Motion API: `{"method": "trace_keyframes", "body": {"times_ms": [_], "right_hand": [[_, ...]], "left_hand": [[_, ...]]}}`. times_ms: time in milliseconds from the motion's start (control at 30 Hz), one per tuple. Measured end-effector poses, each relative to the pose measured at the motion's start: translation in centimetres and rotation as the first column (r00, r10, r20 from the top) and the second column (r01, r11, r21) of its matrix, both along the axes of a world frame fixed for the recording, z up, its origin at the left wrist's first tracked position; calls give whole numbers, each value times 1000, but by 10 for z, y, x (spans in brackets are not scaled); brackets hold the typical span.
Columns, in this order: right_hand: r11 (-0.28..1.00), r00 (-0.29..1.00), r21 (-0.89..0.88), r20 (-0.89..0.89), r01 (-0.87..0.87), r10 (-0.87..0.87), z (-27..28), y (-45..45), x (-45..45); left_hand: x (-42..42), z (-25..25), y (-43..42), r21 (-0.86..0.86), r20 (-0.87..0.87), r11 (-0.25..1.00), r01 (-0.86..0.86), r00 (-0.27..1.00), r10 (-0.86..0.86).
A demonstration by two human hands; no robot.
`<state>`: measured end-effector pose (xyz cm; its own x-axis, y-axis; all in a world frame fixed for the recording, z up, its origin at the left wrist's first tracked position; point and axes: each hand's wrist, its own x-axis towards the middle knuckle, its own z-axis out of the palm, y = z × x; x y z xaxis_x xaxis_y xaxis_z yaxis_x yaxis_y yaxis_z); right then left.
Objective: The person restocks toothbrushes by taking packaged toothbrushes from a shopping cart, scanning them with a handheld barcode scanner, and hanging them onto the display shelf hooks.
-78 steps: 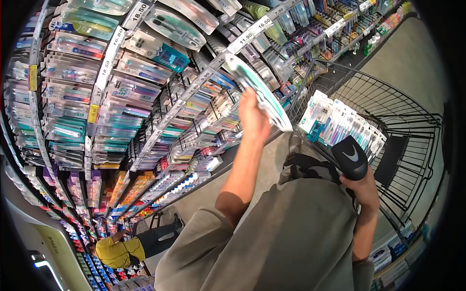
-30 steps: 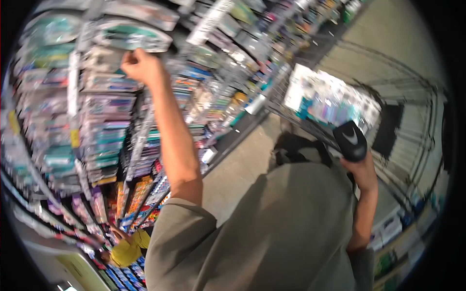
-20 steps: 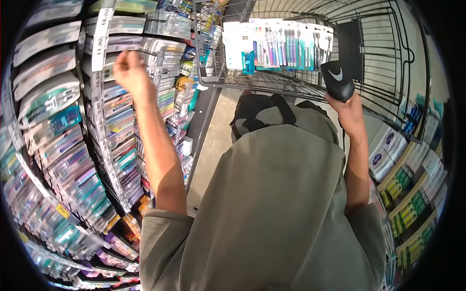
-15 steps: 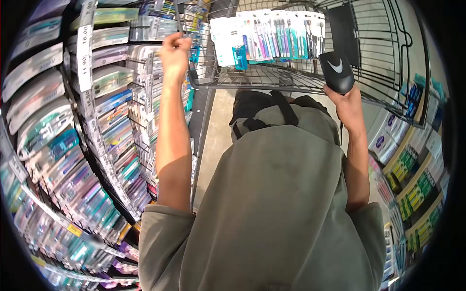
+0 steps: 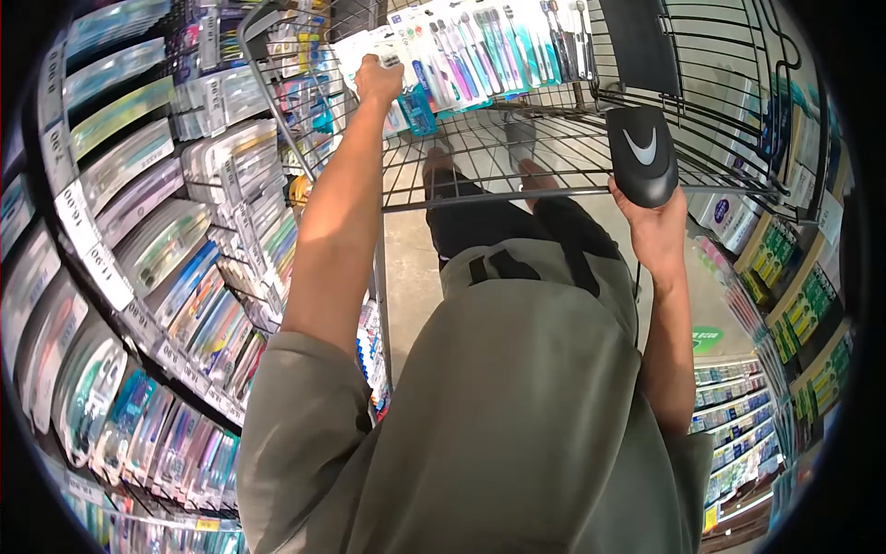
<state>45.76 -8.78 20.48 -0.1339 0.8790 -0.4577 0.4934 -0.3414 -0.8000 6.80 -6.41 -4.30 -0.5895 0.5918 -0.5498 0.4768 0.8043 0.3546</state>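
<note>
My left hand reaches into the wire shopping cart, its fingers closed on a toothbrush pack at the left end of a row. The rest of that row, upright toothbrush packs with purple, teal and black brushes, leans side by side in the cart. A teal pack sits just right of my left hand. My right hand is wrapped round a black barcode scanner with a pale curved mark, held over the cart's near rim. Its grip is partly hidden by my fingers.
Shelves of packaged toothbrushes with price strips rise close on the left. More shelves with green and yellow boxes stand on the right. A black panel hangs on the cart. My legs are below the cart's near edge.
My left hand has moved right, from beside the cart's left side onto the packs inside. The view has shifted and tilted. My right hand still holds the scanner.
</note>
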Motion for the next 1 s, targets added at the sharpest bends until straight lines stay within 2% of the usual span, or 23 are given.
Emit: {"method": "trace_keyframes", "body": {"times_ms": [100,200,233,467,733,900,967,1000], "right_hand": [[998,999,-34,5,49,-49,1,0,-3],[997,997,-16,38,73,-72,0,0,-5],[1000,998,7,53,19,-19,2,1,-6],[998,996,-50,75,42,-38,3,3,-9],[998,998,-53,40,42,-40,-1,3,-5],[997,999,-66,18,38,-37,-3,5,-3],[996,999,-84,-25,38,-41,-3,6,-1],[996,999,-79,-30,35,-38,-3,6,-1]], "left_hand": [[0,-28,7,53,-82,998,-23,996,28],[10,-19,17,1,-64,1000,-22,998,22],[13,-20,18,-7,-70,999,-43,997,42],[19,-19,24,29,-121,999,-32,992,36],[21,-14,19,128,-134,985,112,986,-95],[18,14,25,159,-128,984,75,990,-55],[14,50,30,152,-129,987,51,991,-31],[9,73,29,243,-49,970,-24,998,37]]}}
